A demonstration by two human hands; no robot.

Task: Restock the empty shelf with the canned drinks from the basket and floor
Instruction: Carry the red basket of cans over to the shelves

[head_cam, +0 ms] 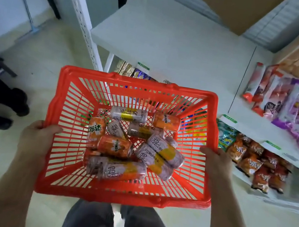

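White metal shelving fills the space ahead, and its broad upper shelf (166, 38) is bare across its whole left stretch, with only snack packets (285, 97) lying at its right end. Lower down, the shelf below (248, 131) carries more bagged snacks (253, 162) along its front edge. On the pale floor (41, 71) at the left I see someone else's dark shoes (19, 102), but no cans lying there in what shows. Held out in front of the empty shelf, just short of its front edge, is the red plastic basket (122, 194), carried level. The left hand (36, 134) grips the basket's left rim, thumb hooked over the top, and the right hand (213, 159) clamps the right rim the same way, so both are busy with carrying. Down in the basket lie the canned drinks (132, 145), around ten by my count, a jumble on their sides: pinkish-and-yellow ones (160, 153) and smaller orange ones (115, 147). By my reckoning the restocking has not begun; not one can stands on the shelf, the whole basket is left to unload, and any cans on the floor are yet to be found.
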